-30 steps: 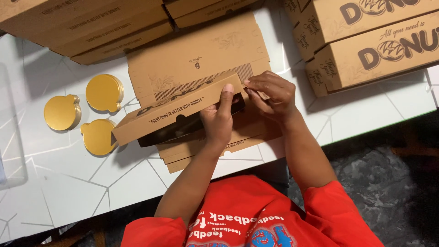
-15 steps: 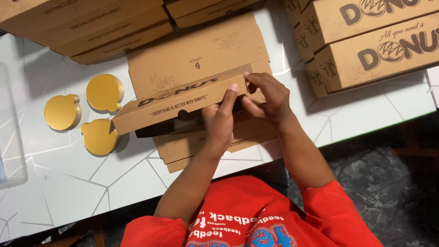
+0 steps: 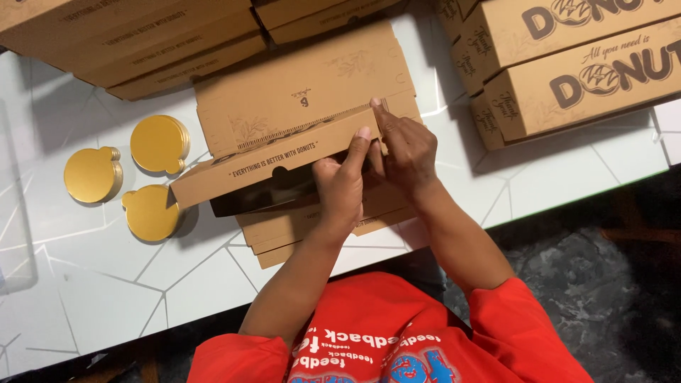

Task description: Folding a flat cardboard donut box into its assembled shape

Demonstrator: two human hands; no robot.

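Observation:
A long brown cardboard box (image 3: 269, 164), half folded, lies tilted on a stack of flat box blanks (image 3: 305, 85) in the middle of the white table (image 3: 99, 284). Its dark inside shows under the raised long panel. My left hand (image 3: 339, 190) grips the box near its right end, with the index finger pressed on the panel's top edge. My right hand (image 3: 403, 145) pinches the end flap right beside it, fingers curled over the corner. Both hands touch each other at that corner.
Three stacks of round gold boards with tabs (image 3: 159, 144) (image 3: 92, 174) (image 3: 150, 211) lie left of the box. Flat brown boxes are piled at the back left (image 3: 142, 42). Made-up printed boxes are stacked at the back right (image 3: 582, 78). The table edge runs near my red shirt.
The box's long panel has swung up and away from me, hiding more of the dark inside. Both hands have shifted slightly up and stay at the right end corner.

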